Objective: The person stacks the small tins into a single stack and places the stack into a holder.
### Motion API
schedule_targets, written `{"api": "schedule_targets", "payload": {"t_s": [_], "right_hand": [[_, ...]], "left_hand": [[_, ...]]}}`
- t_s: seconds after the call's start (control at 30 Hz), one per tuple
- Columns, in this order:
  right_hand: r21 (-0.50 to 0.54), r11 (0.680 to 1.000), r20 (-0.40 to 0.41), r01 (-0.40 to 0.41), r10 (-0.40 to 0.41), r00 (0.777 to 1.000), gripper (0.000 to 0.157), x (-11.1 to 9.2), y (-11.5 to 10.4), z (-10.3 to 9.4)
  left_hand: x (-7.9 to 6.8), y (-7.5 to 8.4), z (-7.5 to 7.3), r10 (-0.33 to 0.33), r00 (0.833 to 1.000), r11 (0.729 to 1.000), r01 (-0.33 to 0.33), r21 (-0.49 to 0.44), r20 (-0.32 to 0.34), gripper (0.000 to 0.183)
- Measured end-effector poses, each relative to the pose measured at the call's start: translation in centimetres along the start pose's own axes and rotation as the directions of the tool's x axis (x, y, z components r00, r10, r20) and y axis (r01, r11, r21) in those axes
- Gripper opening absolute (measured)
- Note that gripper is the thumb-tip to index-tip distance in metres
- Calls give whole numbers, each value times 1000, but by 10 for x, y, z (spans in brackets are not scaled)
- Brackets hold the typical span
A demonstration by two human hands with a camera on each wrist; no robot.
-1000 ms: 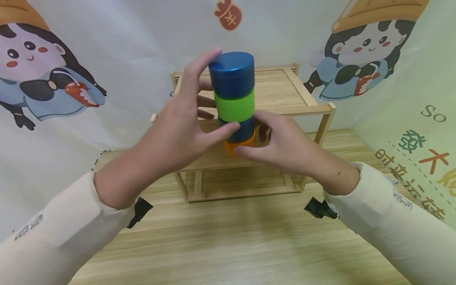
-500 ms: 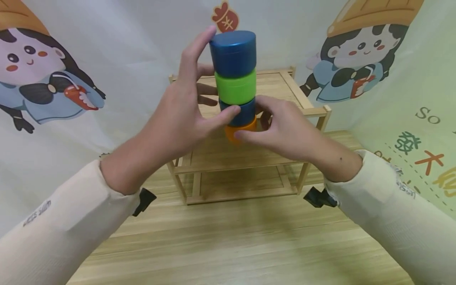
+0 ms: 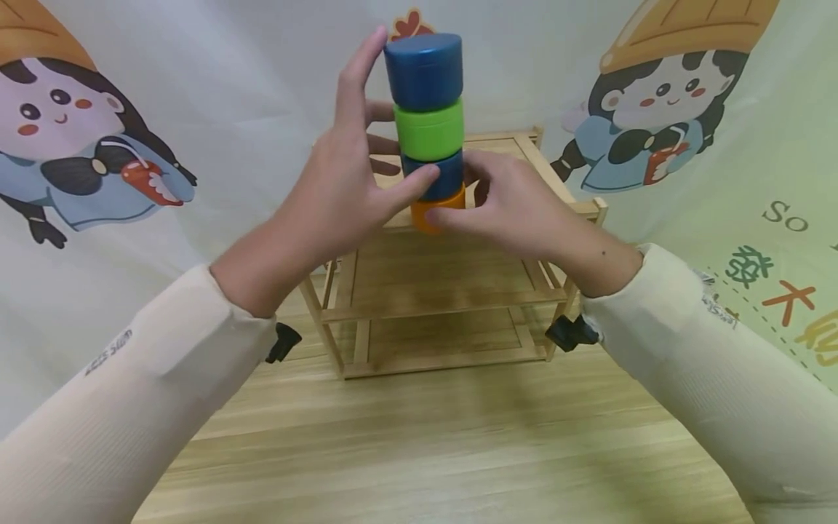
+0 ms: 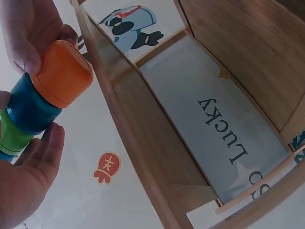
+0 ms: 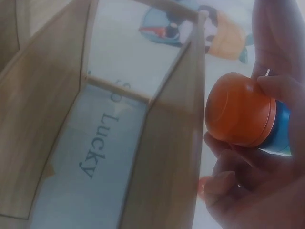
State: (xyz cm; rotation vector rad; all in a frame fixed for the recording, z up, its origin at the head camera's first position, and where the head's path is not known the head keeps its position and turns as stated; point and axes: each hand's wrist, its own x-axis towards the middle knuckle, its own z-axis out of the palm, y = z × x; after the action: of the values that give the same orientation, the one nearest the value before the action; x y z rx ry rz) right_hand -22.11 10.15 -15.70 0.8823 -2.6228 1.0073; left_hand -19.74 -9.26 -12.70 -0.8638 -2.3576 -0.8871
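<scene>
Several round, jar-like containers form an upright stack held in the air. From the top come a dark blue one point(image 3: 425, 73), a bright green one point(image 3: 430, 131), a smaller dark blue one point(image 3: 450, 175) and an orange one point(image 3: 452, 199). My left hand point(image 3: 347, 175) holds the stack from the left, thumb across the lower blue container and fingers along the far side. Low on the right, my right hand point(image 3: 517, 196) grips the orange container, its thumb in front. In the left wrist view, the orange container's smooth rounded base point(image 4: 66, 71) shows.
A wooden shelf rack point(image 3: 445, 273) with several tiers stands behind and below the stack on the wood-patterned floor point(image 3: 419, 437). White printed cloth point(image 3: 249, 87) with cartoon figures hangs behind and at the sides. Black mounts point(image 3: 572, 333) sit at both cuffs.
Both hands have raised the stack, so it now stands higher in front of the rack and overlaps the red print behind. The grip looks the same.
</scene>
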Motion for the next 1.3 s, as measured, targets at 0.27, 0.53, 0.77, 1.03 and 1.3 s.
{"api": "schedule_targets", "payload": {"t_s": [0.27, 0.53, 0.77, 1.03, 1.3], "right_hand": [[-24, 999, -2, -39, 39, 999, 52, 14, 5, 3], [-28, 998, 7, -55, 55, 998, 54, 24, 8, 7], [-4, 999, 14, -41, 41, 999, 55, 28, 12, 11], [-6, 998, 19, -67, 67, 998, 56, 31, 13, 12], [9, 997, 28, -73, 73, 997, 55, 31, 12, 13]], "left_hand": [[8, -8, 1, -44, 999, 999, 44, -6, 7, 95], [12, -13, 1, -80, 997, 997, 81, -10, 21, 96], [12, -17, 2, -101, 994, 995, 101, -16, 36, 96], [15, -20, 4, -103, 994, 995, 104, -14, 39, 95], [15, -22, 5, -110, 992, 993, 112, -29, 56, 94]]}}
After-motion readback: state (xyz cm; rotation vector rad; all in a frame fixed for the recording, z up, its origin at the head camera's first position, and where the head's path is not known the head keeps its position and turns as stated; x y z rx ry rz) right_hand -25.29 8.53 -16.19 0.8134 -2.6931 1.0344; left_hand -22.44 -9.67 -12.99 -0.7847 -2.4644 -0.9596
